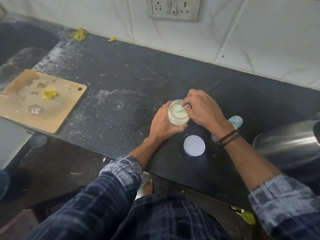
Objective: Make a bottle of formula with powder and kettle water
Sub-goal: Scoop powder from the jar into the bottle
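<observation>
our left hand [161,124] curled round the clear round jar of white powder [178,116], upright on the black speckled counter [121,75], our right hand [202,108] pinching a small teal plastic scoop [181,109], bowl down-left in the powder, handle slanting up-right

Hands: two, left hand [161,122] and right hand [202,108]
Powder jar [178,118]: one, between the hands
Scoop [181,109]: one
Lid [194,145]: one
Baby bottle [236,120]: one
Kettle [287,144]: one
Chopping board [43,101]: one, far left of them
</observation>
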Demonstrator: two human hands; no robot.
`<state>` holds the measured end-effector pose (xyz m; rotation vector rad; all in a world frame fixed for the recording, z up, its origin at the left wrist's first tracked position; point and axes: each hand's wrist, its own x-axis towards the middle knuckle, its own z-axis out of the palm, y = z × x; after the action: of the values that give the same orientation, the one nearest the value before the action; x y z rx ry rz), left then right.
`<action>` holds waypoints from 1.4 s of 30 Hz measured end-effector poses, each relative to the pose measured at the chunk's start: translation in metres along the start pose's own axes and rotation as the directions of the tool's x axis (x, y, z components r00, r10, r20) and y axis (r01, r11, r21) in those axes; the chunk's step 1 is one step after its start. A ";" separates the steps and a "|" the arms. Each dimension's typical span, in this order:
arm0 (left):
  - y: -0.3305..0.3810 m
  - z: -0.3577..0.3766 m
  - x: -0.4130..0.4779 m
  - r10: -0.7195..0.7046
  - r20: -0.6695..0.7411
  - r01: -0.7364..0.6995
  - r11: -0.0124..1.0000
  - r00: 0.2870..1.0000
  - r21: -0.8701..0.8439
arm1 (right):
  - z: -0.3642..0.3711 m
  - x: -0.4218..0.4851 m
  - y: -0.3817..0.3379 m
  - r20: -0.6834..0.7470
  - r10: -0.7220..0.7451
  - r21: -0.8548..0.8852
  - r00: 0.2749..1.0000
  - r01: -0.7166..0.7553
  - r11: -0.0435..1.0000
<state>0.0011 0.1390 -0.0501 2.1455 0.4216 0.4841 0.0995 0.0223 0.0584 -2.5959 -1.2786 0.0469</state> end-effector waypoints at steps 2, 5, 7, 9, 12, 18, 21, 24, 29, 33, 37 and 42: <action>-0.001 0.001 -0.001 0.008 0.000 -0.008 1.000 1.000 0.027 | 0.002 -0.001 0.000 0.017 -0.011 -0.006 1.000 0.011 1.000; -0.002 0.003 -0.002 0.029 0.002 -0.029 0.998 1.000 0.052 | 0.004 -0.002 0.000 0.042 -0.008 -0.009 0.999 0.008 1.000; -0.003 0.004 -0.002 0.053 0.001 -0.053 0.995 0.999 0.083 | 0.002 -0.003 0.000 0.055 -0.010 -0.015 0.998 0.010 1.000; -0.005 0.006 -0.002 0.068 -0.001 -0.068 0.992 0.998 0.109 | 0.002 -0.004 0.000 0.074 0.000 -0.016 0.997 0.001 1.000; -0.006 0.008 -0.003 0.080 -0.008 -0.078 0.988 0.997 0.136 | 0.004 -0.005 0.003 0.103 0.026 -0.024 0.994 -0.023 0.999; -0.005 0.010 -0.005 0.072 -0.031 -0.066 0.984 0.997 0.165 | 0.004 -0.010 0.002 0.162 0.051 -0.021 0.985 -0.048 0.999; -0.005 0.010 -0.004 0.068 -0.025 -0.063 0.982 0.997 0.177 | 0.003 -0.010 0.002 0.183 0.050 -0.003 0.982 -0.050 0.999; -0.006 0.011 -0.004 0.070 -0.020 -0.065 0.980 0.997 0.190 | 0.003 -0.011 0.001 0.200 0.039 0.031 0.979 -0.046 0.998; -0.006 0.012 -0.004 0.070 -0.027 -0.063 0.978 0.997 0.197 | 0.001 -0.012 -0.001 0.202 0.084 0.115 0.976 -0.109 0.987; -0.003 0.010 -0.005 0.087 -0.055 -0.076 0.981 0.995 0.181 | -0.006 -0.015 0.001 0.176 0.143 0.202 0.974 -0.178 0.963; -0.001 0.008 -0.007 0.098 -0.071 -0.085 0.981 0.993 0.172 | -0.007 -0.023 0.008 0.177 0.213 0.311 0.961 -0.260 0.914; -0.001 0.008 -0.008 0.100 -0.067 -0.087 0.981 0.993 0.173 | -0.004 -0.031 0.019 0.169 0.293 0.450 0.941 -0.338 0.826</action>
<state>-0.0018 0.1305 -0.0562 2.3254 0.4181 0.6029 0.0956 -0.0138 0.0559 -2.3518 -0.7206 0.4855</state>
